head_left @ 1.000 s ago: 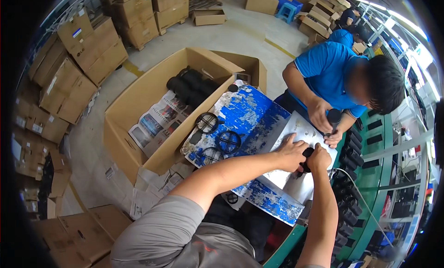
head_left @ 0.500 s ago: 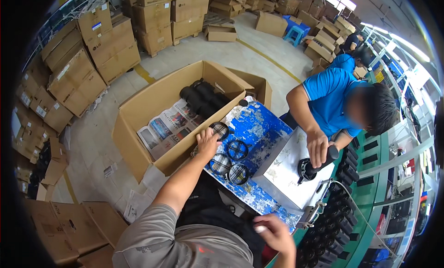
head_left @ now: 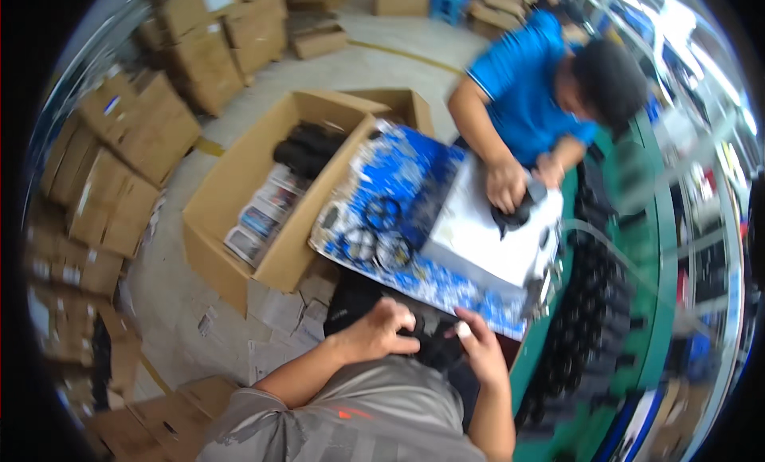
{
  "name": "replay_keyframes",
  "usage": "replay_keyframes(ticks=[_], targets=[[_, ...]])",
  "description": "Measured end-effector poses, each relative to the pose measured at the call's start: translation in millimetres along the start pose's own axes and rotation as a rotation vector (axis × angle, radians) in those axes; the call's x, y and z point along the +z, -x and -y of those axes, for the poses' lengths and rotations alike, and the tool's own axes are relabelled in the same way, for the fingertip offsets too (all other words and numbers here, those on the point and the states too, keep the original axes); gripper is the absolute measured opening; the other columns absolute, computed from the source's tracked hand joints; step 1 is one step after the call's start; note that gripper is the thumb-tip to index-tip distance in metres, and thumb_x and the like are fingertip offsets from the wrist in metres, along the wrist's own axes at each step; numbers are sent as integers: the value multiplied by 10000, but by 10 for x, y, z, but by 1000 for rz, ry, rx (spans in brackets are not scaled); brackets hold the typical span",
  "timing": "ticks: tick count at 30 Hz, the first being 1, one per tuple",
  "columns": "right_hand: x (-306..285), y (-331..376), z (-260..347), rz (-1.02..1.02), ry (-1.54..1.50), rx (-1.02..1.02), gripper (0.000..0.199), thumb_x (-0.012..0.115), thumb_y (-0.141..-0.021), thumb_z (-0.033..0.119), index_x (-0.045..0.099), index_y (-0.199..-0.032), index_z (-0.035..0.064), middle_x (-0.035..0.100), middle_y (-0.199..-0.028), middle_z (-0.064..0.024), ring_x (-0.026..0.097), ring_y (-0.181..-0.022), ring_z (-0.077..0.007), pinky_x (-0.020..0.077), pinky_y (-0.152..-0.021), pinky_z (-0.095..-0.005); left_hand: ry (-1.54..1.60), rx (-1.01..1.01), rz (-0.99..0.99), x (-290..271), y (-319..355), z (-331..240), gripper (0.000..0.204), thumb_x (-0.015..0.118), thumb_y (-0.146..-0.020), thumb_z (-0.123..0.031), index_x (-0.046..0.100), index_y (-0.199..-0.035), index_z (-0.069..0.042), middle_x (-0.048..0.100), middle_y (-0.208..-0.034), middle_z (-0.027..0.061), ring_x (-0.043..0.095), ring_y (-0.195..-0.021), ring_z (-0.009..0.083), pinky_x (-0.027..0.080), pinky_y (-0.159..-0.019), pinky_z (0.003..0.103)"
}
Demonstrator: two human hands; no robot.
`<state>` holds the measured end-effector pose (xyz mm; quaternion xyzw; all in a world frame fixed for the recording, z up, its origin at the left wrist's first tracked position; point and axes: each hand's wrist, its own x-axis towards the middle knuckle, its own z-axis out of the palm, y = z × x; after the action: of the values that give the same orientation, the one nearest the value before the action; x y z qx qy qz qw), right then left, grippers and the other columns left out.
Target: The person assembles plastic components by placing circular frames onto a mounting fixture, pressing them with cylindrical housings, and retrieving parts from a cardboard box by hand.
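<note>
Over my lap, my left hand (head_left: 381,331) is curled closed with a dark, blurred piece at its fingers. It looks like a black ring with crossbars, but hardly stands out against my black trousers. To its right, my right hand (head_left: 480,346) has its fingers apart, with a white wrap on one digit and nothing clearly in it. Beyond my hands, three black rings with crossbars lie on the worn blue-and-white tabletop: a far ring (head_left: 382,212), a left ring (head_left: 358,244) and a right ring (head_left: 394,251).
A cardboard box (head_left: 275,283) with newspaper and black cylindrical parts (head_left: 309,149) stands left of the table. Across from me a co-worker (head_left: 522,87) handles a black part (head_left: 514,215) on a white block (head_left: 470,235). Several black parts (head_left: 578,342) line the green bench (head_left: 649,263) at right.
My left hand has drawn back from the table to my lap, near my right hand. The ring it touched is gone from the tabletop. The view has shifted; the co-worker's black part is tilted differently.
</note>
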<state>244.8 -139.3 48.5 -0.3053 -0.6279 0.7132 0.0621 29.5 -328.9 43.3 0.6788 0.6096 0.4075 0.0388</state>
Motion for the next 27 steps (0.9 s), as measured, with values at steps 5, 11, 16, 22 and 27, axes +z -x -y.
replay_keyframes(ticks=[5,11,16,22,27], targets=[[83,-2,479,27,-12,126,427,571,-1070,203,499,-1476,96,636,-944,6,530,-650,-46,444,-551,-205,324,-461,-237,120,-125,51,490,779,-908,-124,551,-1337,-64,541,-1230,105,597,-1145,270,522,-997,413],[83,6,247,-130,-80,60,457,583,-1064,178,439,-1485,72,595,-882,-11,565,-636,-75,496,-531,-238,1520,-968,-158,282,-431,-38,609,749,-937,-46,460,-1472,-50,565,-1324,133,592,-1223,225,536,-1010,377],[103,34,175,-170,-37,31,478,595,-1058,170,412,-1480,42,622,-913,-55,628,-679,-101,535,-540,-262,1222,-831,-85,702,-500,-34,617,732,-936,1,457,-1487,-38,640,-1246,91,654,-1051,141,569,-887,302],[36,87,142,-209,252,-26,471,613,-1035,144,428,-1449,17,677,-941,-103,690,-745,-135,562,-562,-281,1290,-913,35,798,-523,-57,602,707,-949,14,451,-1491,-33,660,-1184,89,663,-1003,126,588,-828,281],[36,39,31,-235,218,-24,530,688,-974,152,454,-1430,17,697,-906,-131,711,-730,-206,582,-602,-332,1177,-854,33,869,-477,-107,569,670,-976,7,443,-1497,-25,658,-1184,95,657,-973,123,588,-823,286]])
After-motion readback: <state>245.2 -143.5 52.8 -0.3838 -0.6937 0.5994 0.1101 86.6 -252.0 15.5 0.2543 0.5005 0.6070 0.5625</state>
